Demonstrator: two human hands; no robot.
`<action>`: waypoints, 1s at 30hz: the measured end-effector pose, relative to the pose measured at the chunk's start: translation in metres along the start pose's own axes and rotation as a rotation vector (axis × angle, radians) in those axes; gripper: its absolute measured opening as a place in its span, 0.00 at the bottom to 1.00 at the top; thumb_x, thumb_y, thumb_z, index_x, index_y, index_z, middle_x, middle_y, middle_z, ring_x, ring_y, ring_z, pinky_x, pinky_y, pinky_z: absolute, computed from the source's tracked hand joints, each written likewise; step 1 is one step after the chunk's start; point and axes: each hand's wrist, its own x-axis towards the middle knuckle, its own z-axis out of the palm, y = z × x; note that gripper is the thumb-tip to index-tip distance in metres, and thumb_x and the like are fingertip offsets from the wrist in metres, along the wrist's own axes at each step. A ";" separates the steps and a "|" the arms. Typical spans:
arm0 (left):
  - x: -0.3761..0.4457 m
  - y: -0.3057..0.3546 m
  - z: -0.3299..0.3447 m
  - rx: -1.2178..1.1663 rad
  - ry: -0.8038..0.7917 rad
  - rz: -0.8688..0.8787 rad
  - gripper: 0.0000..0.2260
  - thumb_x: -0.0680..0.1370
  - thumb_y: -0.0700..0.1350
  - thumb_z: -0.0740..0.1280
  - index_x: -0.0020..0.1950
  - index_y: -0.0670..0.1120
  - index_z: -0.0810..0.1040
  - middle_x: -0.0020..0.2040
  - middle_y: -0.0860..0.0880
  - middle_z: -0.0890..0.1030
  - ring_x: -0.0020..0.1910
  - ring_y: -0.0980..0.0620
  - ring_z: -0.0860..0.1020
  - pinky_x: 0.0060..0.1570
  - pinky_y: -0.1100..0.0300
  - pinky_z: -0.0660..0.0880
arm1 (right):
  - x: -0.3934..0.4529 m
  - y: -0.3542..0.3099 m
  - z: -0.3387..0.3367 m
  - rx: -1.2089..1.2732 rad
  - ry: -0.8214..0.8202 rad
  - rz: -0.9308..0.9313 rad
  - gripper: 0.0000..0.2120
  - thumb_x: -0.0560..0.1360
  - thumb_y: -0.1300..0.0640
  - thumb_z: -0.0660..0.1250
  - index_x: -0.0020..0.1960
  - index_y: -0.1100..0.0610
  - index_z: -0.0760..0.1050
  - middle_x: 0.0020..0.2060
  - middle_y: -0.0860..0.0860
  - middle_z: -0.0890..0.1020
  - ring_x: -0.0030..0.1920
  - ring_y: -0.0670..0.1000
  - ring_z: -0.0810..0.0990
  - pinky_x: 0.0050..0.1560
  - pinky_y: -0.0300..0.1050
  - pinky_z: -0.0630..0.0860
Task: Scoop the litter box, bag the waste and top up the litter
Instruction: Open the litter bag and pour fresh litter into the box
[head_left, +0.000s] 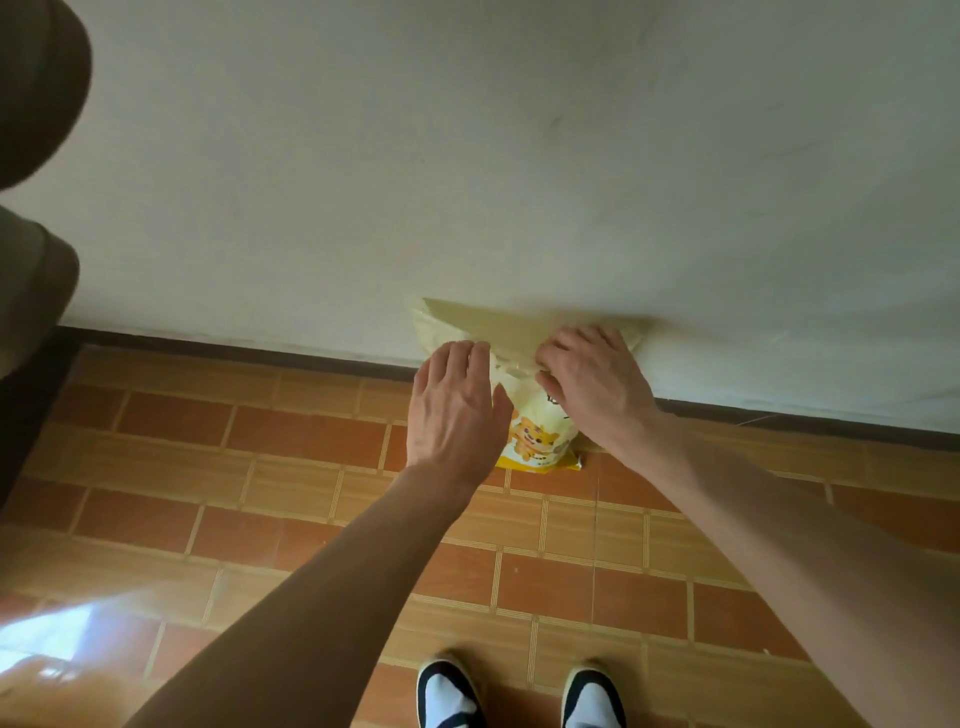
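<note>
A pale yellow litter bag (537, 434) with a cartoon tiger print stands on the tiled floor against the white wall. Its top flap is folded over toward the wall. My right hand (592, 384) pinches the top of the bag near the fold, fingers closed on the plastic. My left hand (457, 410) rests flat against the bag's left side, fingers spread and together pointing up. The litter box and scoop are out of view.
Orange and tan floor tiles (311, 493) run to a dark baseboard (249, 353) under the white wall. My two feet in dark slippers (519, 696) stand at the bottom edge. A dark blurred object (36, 156) fills the far left.
</note>
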 end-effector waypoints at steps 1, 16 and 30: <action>0.000 0.000 -0.001 0.015 0.006 -0.005 0.19 0.79 0.42 0.68 0.69 0.41 0.73 0.64 0.42 0.78 0.66 0.41 0.75 0.66 0.47 0.73 | -0.003 0.000 0.000 0.032 -0.022 -0.014 0.09 0.82 0.52 0.63 0.53 0.54 0.81 0.48 0.50 0.83 0.51 0.55 0.79 0.62 0.51 0.67; -0.041 -0.020 -0.028 0.329 -0.285 0.134 0.13 0.82 0.40 0.67 0.66 0.47 0.75 0.59 0.48 0.81 0.60 0.49 0.79 0.73 0.52 0.67 | -0.054 -0.019 -0.015 0.189 -0.077 -0.168 0.08 0.80 0.51 0.68 0.53 0.51 0.84 0.46 0.45 0.87 0.43 0.47 0.83 0.65 0.47 0.69; -0.155 -0.067 -0.071 0.033 0.027 -0.004 0.04 0.80 0.41 0.69 0.52 0.45 0.75 0.45 0.47 0.79 0.42 0.43 0.79 0.43 0.47 0.78 | -0.084 -0.102 -0.050 0.298 -0.069 -0.340 0.05 0.78 0.55 0.71 0.51 0.53 0.84 0.43 0.47 0.86 0.42 0.45 0.82 0.55 0.44 0.79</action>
